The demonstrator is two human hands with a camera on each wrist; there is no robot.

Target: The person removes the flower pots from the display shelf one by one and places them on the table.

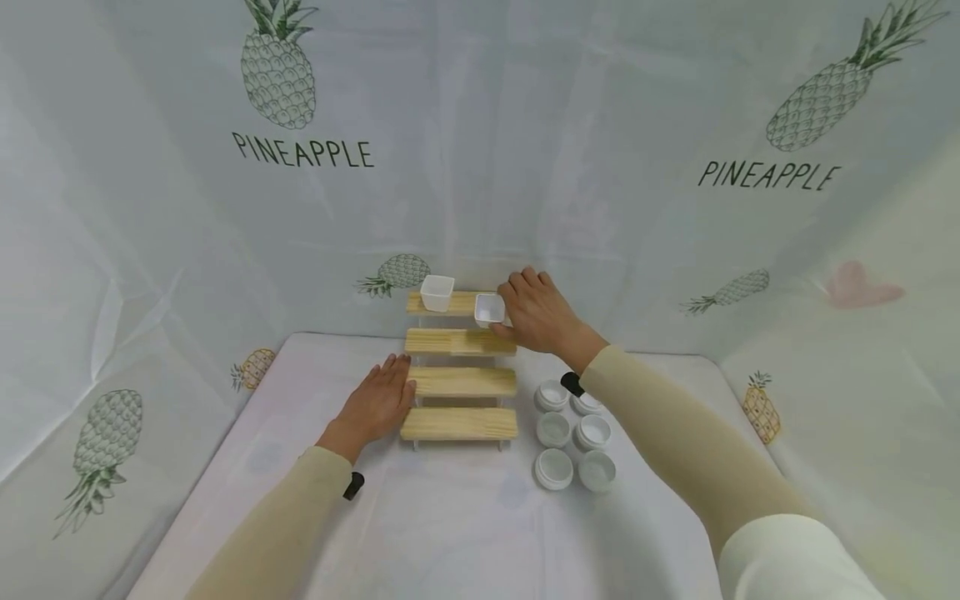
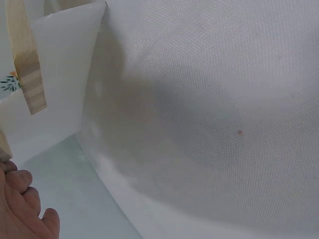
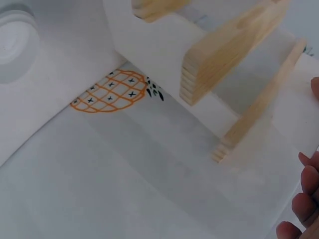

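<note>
A wooden four-step display stand stands against the back of the table. My right hand grips a small white square cup at the right end of the top step, with the cup's opening facing me. Whether the cup touches the step I cannot tell. Another white square cup sits on the left of that step. My left hand lies with extended fingers against the stand's left side. The left wrist view shows its fingers by the stand's edge; in the right wrist view, fingers show but the cup is hidden.
Several round white jars stand in two columns right of the stand, the far ones partly behind my right forearm. A pineapple-print cloth hangs close behind the stand. The table has a white cover.
</note>
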